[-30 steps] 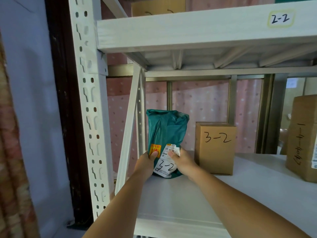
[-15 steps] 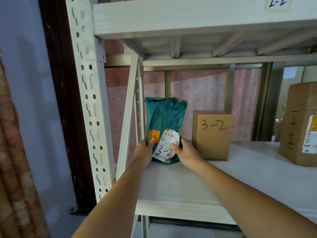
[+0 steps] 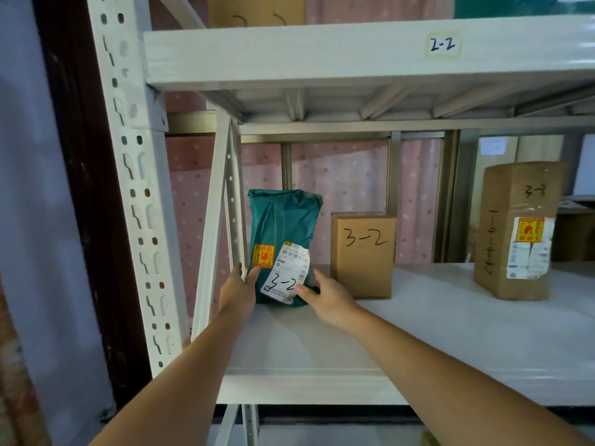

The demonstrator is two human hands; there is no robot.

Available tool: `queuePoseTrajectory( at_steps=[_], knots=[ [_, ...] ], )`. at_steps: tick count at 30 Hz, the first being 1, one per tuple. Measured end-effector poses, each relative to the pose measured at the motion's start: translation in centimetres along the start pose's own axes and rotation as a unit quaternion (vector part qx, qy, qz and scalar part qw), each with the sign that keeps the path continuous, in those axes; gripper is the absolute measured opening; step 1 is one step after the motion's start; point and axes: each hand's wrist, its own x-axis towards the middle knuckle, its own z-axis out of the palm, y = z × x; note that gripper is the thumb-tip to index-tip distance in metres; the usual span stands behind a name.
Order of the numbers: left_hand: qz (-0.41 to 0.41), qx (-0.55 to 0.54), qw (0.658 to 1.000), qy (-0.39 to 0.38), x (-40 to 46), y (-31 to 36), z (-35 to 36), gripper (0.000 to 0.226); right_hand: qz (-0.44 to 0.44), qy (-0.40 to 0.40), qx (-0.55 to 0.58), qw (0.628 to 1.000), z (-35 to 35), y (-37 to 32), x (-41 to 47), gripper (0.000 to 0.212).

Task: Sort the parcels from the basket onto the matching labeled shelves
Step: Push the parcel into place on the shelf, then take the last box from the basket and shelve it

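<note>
Standing upright on the white shelf (image 3: pixel 418 342), the green parcel (image 3: pixel 283 233) has a hand on either side of its base. From the head camera, the only view, the left hand (image 3: pixel 240 292) cups the parcel's lower left corner, thumb laid on the front beside the orange fragile sticker (image 3: pixel 263 255), fingers curled round the side next to the slanted white brace (image 3: pixel 212 226). Whether that hand is squeezing or just steadying, I cannot tell. The right hand (image 3: pixel 328 297) is spread loosely at the lower right corner, thumb tip on the bottom edge of the white shipping label (image 3: pixel 286 272), fingers reaching behind the bag; it looks more like a light touch than a firm hold.

Between the two hands, the label reads 3-2 in black marker. Just right of the right hand, near it but not touching, stands a small cardboard box (image 3: pixel 363 254), also marked 3-2. Well further right on the same shelf sits a taller cardboard box (image 3: pixel 515 230), marked 3-3, with its own stickers. Above both hands, the front beam of the next shelf carries a tag (image 3: pixel 443 44) reading 2-2. Left of the left hand rises the perforated white upright (image 3: pixel 128 175) of the rack. Pink dotted fabric (image 3: pixel 341 188) hangs behind the parcel.
</note>
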Motion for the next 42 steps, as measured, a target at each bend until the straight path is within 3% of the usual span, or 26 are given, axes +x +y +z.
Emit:
queuePoseTrajectory(
  at_steps=[4,11,22,30,42],
  knots=[
    [0.021,0.091,0.995,-0.022,-1.9,1.1,-0.4,0.051,0.019,-0.007,-0.048,0.999,-1.8,-0.4,-1.4,0.074],
    [0.026,0.097,0.992,-0.073,-5.0,2.6,-1.1,0.049,0.027,-0.030,-0.055,0.998,-3.6,-1.3,-4.6,0.081],
    [0.022,0.206,0.975,-0.076,-13.9,5.0,-3.8,0.073,-0.002,-0.073,-0.079,0.994,-6.4,-1.7,-11.4,0.079],
    [0.035,0.287,0.952,-0.103,-24.1,7.6,-3.0,0.074,-0.039,-0.100,-0.117,0.987,-12.0,0.6,-18.4,0.075],
    [0.019,0.342,0.929,-0.140,-36.9,14.2,2.0,0.075,-0.077,-0.167,-0.296,0.937,-22.0,4.9,-28.2,0.075]
  ],
)
